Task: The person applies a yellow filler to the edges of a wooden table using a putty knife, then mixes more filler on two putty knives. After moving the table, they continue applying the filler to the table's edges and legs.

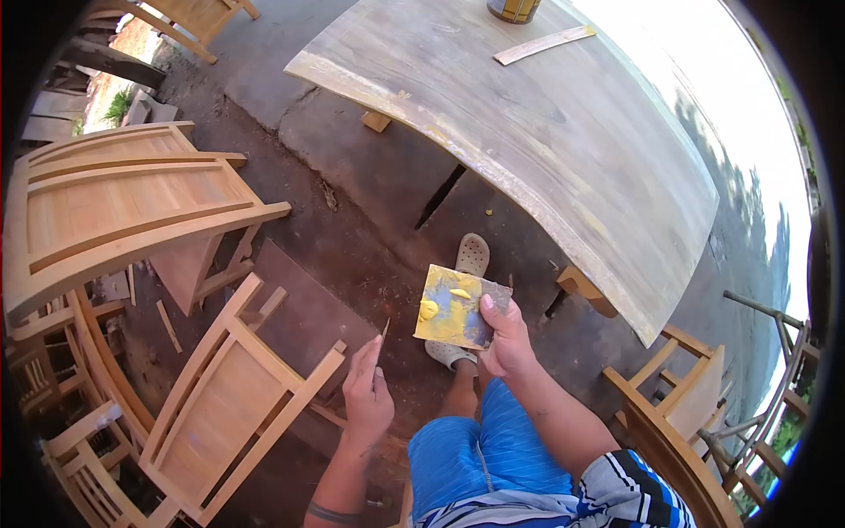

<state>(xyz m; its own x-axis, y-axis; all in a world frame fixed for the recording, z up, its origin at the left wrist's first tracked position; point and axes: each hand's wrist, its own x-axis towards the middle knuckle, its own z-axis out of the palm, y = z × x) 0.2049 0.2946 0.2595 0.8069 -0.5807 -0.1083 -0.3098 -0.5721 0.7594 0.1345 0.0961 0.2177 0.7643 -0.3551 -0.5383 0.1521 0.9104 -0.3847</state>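
A small flat board (451,310) smeared with yellow paste is in my right hand (508,337), the thumb pressed on its top face. Two thicker lumps of yellow paste sit on the board. To the left of it, my left hand (368,387) is raised with its fingers together around a thin, pointed tool (385,330), seen nearly edge-on. The board and the tool are apart. Beyond my hands stands a large wooden table (563,114) with yellow smears along its near edge.
On the table lie a wooden strip (544,44) and a can (513,9). Wooden chairs (220,414) crowd the left side, with panelled chair backs (141,189) above them. Another wooden chair (678,378) stands at the right. My shoes (473,254) are on the dark floor.
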